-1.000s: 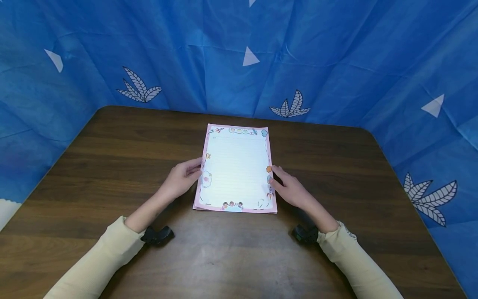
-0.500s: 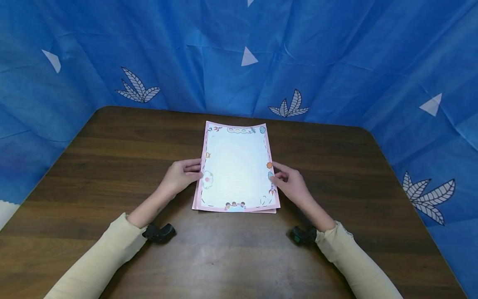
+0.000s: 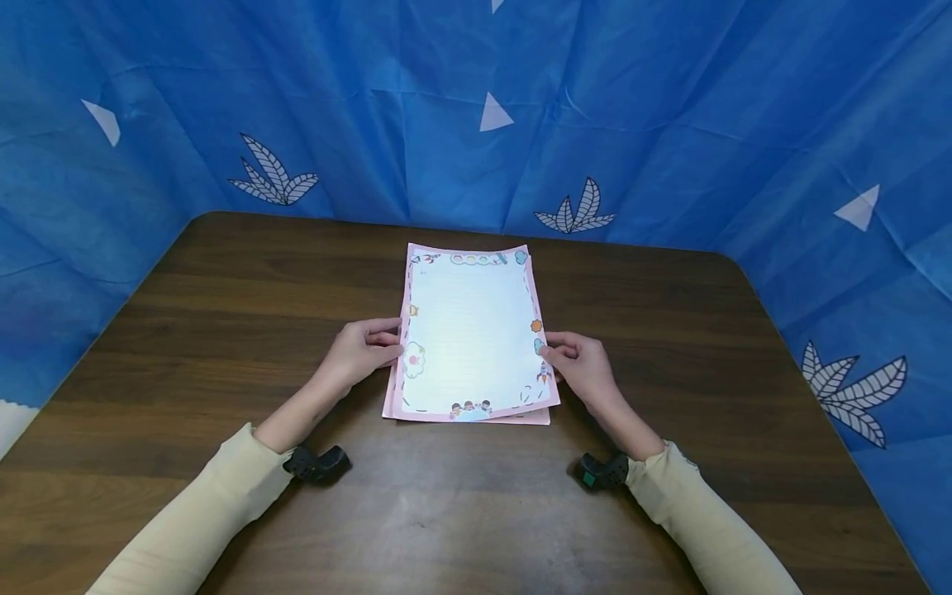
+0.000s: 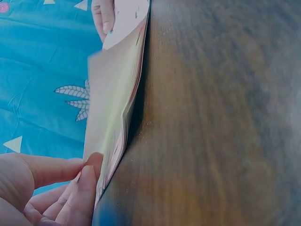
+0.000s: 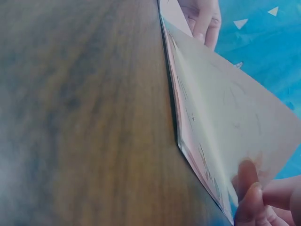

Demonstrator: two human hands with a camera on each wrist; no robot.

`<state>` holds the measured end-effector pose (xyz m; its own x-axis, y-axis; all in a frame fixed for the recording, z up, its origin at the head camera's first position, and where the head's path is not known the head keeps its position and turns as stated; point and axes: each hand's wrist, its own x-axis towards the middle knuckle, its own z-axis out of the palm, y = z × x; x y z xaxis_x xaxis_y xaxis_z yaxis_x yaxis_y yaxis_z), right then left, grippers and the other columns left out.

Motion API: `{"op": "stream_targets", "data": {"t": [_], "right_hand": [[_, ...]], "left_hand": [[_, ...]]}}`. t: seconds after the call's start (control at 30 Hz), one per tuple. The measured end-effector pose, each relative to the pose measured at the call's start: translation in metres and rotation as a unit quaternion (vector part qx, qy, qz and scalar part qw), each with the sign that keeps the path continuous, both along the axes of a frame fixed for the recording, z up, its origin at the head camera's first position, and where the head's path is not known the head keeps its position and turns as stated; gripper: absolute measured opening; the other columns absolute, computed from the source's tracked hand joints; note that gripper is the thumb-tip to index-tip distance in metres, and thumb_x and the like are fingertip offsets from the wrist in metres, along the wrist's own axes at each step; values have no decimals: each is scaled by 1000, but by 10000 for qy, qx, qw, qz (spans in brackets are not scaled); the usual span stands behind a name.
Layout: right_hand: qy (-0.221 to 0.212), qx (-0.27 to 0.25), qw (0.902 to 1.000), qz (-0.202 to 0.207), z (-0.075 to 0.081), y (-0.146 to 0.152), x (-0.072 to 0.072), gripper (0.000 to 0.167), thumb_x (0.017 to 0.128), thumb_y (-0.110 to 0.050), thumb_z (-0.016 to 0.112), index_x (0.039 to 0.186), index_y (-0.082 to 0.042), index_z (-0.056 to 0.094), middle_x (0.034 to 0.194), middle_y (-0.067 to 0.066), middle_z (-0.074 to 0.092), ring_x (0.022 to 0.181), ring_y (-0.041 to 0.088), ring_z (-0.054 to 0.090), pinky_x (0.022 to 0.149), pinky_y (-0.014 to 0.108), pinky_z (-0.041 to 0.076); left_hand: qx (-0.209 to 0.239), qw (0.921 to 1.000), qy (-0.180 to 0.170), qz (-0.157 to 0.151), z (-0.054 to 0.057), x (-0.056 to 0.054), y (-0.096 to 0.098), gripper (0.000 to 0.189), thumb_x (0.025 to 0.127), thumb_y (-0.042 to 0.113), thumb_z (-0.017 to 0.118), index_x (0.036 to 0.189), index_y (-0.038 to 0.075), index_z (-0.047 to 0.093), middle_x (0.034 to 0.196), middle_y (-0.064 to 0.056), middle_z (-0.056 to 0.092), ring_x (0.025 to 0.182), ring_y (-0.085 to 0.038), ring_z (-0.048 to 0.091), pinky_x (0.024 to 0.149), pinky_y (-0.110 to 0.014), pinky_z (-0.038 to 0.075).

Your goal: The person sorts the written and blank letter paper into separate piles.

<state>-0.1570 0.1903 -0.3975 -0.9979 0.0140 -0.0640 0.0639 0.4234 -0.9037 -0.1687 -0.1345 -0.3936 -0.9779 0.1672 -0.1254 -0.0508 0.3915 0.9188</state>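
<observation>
A white sheet of paper (image 3: 472, 330) with a pink border and small cartoon prints lies over a stack of similar sheets (image 3: 537, 419) near the table's middle. My left hand (image 3: 357, 354) pinches its left edge between thumb and fingers. On the opposite side, my right hand (image 3: 587, 368) pinches the right edge. Both wrist views show the top sheet (image 5: 235, 103) bent up at its sides, apart from the stack (image 4: 120, 134) beneath. The raised sheet is skewed slightly, so the stack's lower right corner shows.
The brown wooden table (image 3: 461, 512) surrounds the stack. A blue patterned curtain (image 3: 454, 165) hangs behind the table and along its sides. Black devices are strapped to the left wrist (image 3: 316, 465) and the right wrist (image 3: 598, 471).
The top sheet's sides have come up off the stack, and it has turned slightly. Both hands have gone from resting at the stack's edges to pinching the sheet.
</observation>
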Motion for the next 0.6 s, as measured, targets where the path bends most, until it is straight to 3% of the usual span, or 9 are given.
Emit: {"op": "stream_targets", "data": {"t": [0.17, 0.37, 0.6], "right_hand": [[79, -157, 9994, -306, -1, -1, -1, 16, 89, -11, 65, 92, 4, 66, 72, 11, 64, 56, 17, 54, 52, 25, 48], [96, -243, 9991, -340, 0, -1, 0, 15, 90, -11, 64, 91, 4, 64, 73, 11, 64, 58, 19, 55, 54, 26, 49], [117, -274, 9985, -456, 6, 1, 2, 14, 90, -11, 64, 94, 3, 64, 79, 13, 65, 65, 22, 57, 59, 25, 51]], "left_hand": [[20, 10000, 52, 31, 1, 0, 1, 47, 87, 3, 65, 131, -2, 51, 94, -15, 65, 80, -23, 61, 68, -25, 52], [8, 9998, 156, 157, 3, 0, 2, 47, 87, 3, 65, 132, 0, 52, 93, -14, 65, 80, -24, 60, 68, -24, 52], [124, 9995, 257, 99, 9, 2, 8, 48, 87, 3, 65, 132, 1, 51, 94, -14, 65, 83, -24, 61, 72, -26, 52]]}}
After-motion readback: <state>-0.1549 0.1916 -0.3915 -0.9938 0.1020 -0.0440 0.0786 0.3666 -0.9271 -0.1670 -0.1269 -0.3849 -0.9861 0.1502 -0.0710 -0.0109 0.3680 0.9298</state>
